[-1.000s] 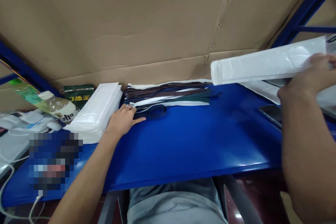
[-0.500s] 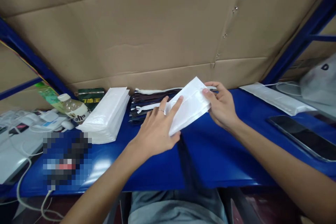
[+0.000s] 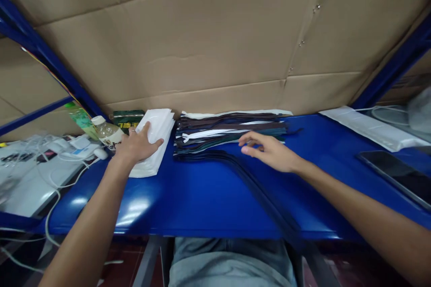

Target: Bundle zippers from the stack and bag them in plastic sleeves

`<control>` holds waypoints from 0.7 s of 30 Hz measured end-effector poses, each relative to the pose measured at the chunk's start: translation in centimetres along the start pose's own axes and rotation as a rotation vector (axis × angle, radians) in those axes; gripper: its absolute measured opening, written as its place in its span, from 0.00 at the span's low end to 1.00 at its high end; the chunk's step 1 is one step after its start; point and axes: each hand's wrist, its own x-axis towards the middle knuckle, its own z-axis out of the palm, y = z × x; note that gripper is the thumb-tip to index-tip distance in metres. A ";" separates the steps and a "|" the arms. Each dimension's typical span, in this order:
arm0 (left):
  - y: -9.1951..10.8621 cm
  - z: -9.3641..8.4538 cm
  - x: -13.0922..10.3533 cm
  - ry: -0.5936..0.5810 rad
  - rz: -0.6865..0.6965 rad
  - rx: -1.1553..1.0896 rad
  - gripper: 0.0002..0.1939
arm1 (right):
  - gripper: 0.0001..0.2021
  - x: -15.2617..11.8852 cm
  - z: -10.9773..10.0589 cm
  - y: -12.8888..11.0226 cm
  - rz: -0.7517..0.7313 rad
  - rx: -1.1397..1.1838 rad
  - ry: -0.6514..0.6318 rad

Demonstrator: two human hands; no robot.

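Note:
My left hand point(image 3: 138, 144) lies with fingers spread on top of a stack of white padded envelopes point(image 3: 155, 130) at the left of the blue table. Over the middle of the table hovers my right hand point(image 3: 266, 149), fingers curved and apart, holding nothing. Beside it lies a row of zippers point(image 3: 215, 132) in dark, brown, green and white, stretched sideways along the cardboard wall. Dark zippers point(image 3: 249, 179) at the front of the row bend down across the table toward its front edge.
A bottle point(image 3: 107, 133) and a dark green packet point(image 3: 128, 119) stand behind the stack. Chargers and white cables point(image 3: 72, 148) crowd the far left. At the right are a phone point(image 3: 397, 175) and a long white package point(image 3: 370, 128). Cardboard point(image 3: 208, 45) rises behind the blue table point(image 3: 202, 202).
The white envelope is no longer between my hands. My left hand has moved left onto the stack, and my right hand has come slightly down and left. The view has shifted a little.

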 end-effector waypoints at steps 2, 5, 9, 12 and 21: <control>0.0 0.8 0.3 -0.051 0.015 -0.021 0.54 | 0.26 -0.4 0.6 -0.7 -0.035 -0.266 -0.109; 1.0 0.7 -0.7 0.058 -0.022 -0.001 0.55 | 0.28 -0.5 1.2 -1.5 -0.128 -0.536 -0.171; 4.8 0.1 -3.6 0.376 0.309 0.059 0.47 | 0.11 1.1 0.9 -1.4 -0.256 -0.719 -0.231; 8.0 1.4 -5.1 0.257 0.752 0.083 0.41 | 0.12 3.1 0.0 -0.6 -0.355 -0.862 -0.158; 8.5 5.3 -1.5 0.113 0.833 0.124 0.21 | 0.24 4.8 -5.2 4.7 -0.421 -0.904 -0.209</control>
